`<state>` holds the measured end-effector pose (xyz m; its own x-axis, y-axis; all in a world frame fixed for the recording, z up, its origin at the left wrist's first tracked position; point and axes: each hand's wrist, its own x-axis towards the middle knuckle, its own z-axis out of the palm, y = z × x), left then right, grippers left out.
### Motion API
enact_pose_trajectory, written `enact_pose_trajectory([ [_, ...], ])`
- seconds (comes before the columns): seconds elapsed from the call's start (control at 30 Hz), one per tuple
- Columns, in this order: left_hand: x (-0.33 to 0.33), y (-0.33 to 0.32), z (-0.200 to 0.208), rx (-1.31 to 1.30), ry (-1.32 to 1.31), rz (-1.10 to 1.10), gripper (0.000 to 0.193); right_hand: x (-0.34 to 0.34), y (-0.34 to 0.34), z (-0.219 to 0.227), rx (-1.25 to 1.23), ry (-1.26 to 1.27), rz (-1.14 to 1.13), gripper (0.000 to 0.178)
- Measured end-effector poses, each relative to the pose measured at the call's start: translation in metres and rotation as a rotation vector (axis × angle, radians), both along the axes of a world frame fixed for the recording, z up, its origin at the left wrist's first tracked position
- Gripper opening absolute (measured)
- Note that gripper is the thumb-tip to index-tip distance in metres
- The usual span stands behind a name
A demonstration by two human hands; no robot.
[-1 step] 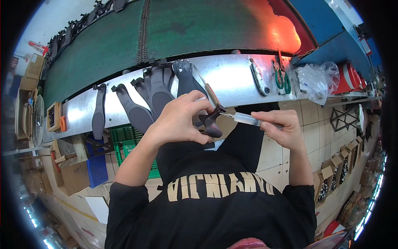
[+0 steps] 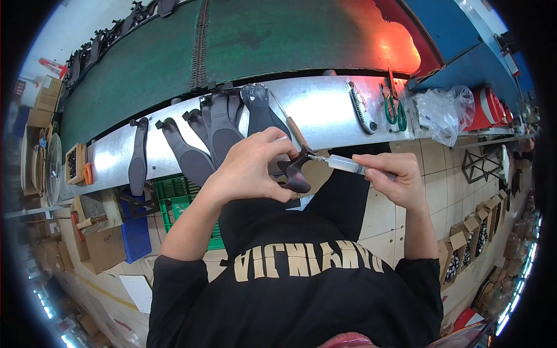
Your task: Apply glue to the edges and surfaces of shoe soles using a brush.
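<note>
My left hand [image 2: 250, 163] is closed round a dark shoe sole [image 2: 297, 177], held edge-on over my lap. Its narrow heel end points up and to the right, and the rest is partly hidden by my fingers. Between the thumb and fingers of my right hand [image 2: 394, 178] is a clear syringe [image 2: 346, 165]. The syringe's tip reaches the heel end of the sole from the right; I cannot tell whether it touches. Just beyond my left hand, a tool with a wooden handle [image 2: 297, 132] leans over the bench edge.
On the metal bench [image 2: 325, 110] lie several dark soles [image 2: 226, 136], a utility knife [image 2: 362, 108], green-handled scissors [image 2: 395, 110] and a clear plastic bag [image 2: 445, 113]. Behind runs a green conveyor belt [image 2: 133, 75] with a red-glowing end. A green crate [image 2: 174, 200] stands below the bench.
</note>
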<state>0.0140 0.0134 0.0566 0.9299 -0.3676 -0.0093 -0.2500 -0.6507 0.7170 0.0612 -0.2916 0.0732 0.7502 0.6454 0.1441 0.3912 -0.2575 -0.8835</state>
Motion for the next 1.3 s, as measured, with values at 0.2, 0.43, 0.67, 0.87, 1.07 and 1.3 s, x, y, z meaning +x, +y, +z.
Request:
enact_pose_trajectory([
  [0.2, -0.001, 0.003, -0.001, -0.095, 0.072, -0.005, 0.054, -0.001, 0.000, 0.000, -0.043, -0.063, -0.032, 0.027],
  [0.43, -0.002, 0.003, -0.008, -0.170, 0.023, 0.006, 0.055, 0.000, 0.003, -0.001, -0.065, -0.079, -0.021, 0.027],
  [0.67, -0.002, 0.005, -0.003, -0.104, 0.077, -0.003, 0.054, -0.002, 0.004, 0.002, -0.101, -0.207, -0.018, 0.029],
  [0.87, -0.002, 0.004, -0.003, -0.105, 0.101, -0.020, 0.054, 0.002, 0.010, 0.011, -0.132, -0.319, 0.032, 0.030],
  [1.07, -0.001, 0.005, -0.005, -0.115, 0.060, -0.022, 0.054, 0.006, 0.006, 0.011, -0.123, -0.358, 0.061, 0.031],
  [1.3, -0.006, 0.001, 0.004, 0.042, -0.179, 0.039, 0.055, 0.001, 0.011, 0.014, -0.101, -0.297, 0.034, 0.030],
])
